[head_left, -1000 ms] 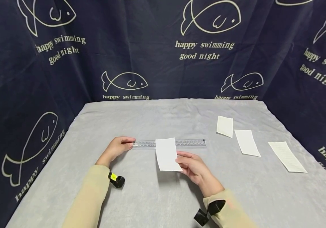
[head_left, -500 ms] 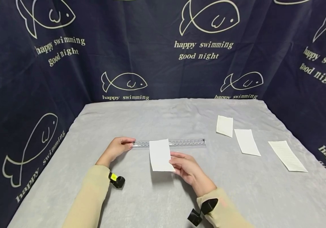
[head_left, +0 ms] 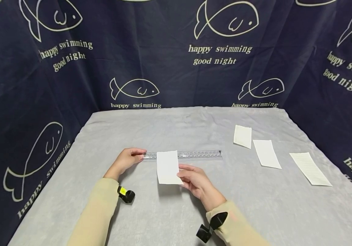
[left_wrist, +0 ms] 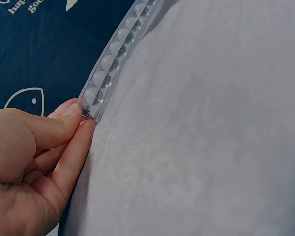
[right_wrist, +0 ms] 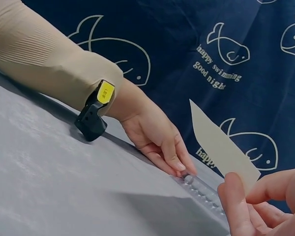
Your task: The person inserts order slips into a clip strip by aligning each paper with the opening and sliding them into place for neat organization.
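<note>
A long clear plastic strip (head_left: 200, 155) with a row of clear, ball-like bumps lies crosswise on the table. My left hand (head_left: 128, 161) pinches its left end between thumb and fingers, also seen close up in the left wrist view, where the bumps (left_wrist: 102, 78) run up from the fingertips. My right hand (head_left: 196, 181) holds a small white sheet of paper (head_left: 168, 168) by its lower right edge. In the head view the paper is above the table and hides part of the strip behind it. The right wrist view shows the paper (right_wrist: 221, 140) tilted, the thumb on it.
Three more white paper pieces lie apart on the right of the table: a short one (head_left: 242, 136), a middle one (head_left: 267, 154) and a longer one (head_left: 311, 169). A grey cloth (head_left: 151, 218) covers the table. Dark blue fish-print curtains (head_left: 176, 68) enclose the back and sides.
My right hand has moved left with the white paper, which now covers a part of the strip farther left. My left hand and the strip have stayed in place.
</note>
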`<state>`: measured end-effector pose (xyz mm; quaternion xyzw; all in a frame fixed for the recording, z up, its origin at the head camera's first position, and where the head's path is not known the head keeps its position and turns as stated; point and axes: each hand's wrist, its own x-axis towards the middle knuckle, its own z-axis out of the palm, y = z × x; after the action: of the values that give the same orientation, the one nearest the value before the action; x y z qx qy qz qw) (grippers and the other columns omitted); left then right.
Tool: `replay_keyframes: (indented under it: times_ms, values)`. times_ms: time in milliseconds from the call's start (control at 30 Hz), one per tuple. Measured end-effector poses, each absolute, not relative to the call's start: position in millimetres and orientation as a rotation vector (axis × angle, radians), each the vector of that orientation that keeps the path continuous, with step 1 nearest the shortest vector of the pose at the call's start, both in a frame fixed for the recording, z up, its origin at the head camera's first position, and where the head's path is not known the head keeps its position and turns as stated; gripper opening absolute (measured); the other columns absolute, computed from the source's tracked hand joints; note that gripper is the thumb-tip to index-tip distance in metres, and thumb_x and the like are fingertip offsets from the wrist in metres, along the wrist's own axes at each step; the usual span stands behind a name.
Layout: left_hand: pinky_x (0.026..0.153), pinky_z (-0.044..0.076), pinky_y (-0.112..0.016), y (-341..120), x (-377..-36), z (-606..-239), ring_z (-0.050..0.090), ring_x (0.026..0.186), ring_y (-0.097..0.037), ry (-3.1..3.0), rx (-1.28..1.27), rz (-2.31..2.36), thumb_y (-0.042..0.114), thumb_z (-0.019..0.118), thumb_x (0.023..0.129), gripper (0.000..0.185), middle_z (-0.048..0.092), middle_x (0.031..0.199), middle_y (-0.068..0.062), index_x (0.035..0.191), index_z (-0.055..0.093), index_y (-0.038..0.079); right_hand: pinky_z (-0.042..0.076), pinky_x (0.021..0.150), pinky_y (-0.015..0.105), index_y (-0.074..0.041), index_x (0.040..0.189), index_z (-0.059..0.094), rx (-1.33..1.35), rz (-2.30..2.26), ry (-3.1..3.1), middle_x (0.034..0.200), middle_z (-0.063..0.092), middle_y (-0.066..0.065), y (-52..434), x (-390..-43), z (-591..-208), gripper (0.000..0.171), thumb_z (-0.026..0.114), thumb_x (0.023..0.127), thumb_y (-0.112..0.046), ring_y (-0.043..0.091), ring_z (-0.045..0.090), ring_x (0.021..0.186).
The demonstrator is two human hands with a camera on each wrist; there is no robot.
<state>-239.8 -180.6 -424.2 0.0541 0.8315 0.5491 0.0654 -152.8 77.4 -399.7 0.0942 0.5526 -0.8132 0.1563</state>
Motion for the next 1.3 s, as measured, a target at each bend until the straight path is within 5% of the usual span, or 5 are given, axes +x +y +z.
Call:
replay_keyframes:
  times_ms: [1300]
  values:
    - [0.079, 0.050, -0.026, -180.3, -238.6, -421.9, 0.058, 0.093, -0.019, 2.550, 0.141, 1.606, 0.004, 0.063, 0.089, 0.026, 0.064, 0.109, -0.015, 0.113, 0.066, -0.001, 0.055, 0.071, 0.022, 0.020, 0.120, 0.048, 0.295, -2.290, 1.508, 0.084, 0.063, 0.012, 37.4, -156.1, -411.4, 0.040, 0.053, 0.081, 0.016, 0.014, 0.063, 0.072]
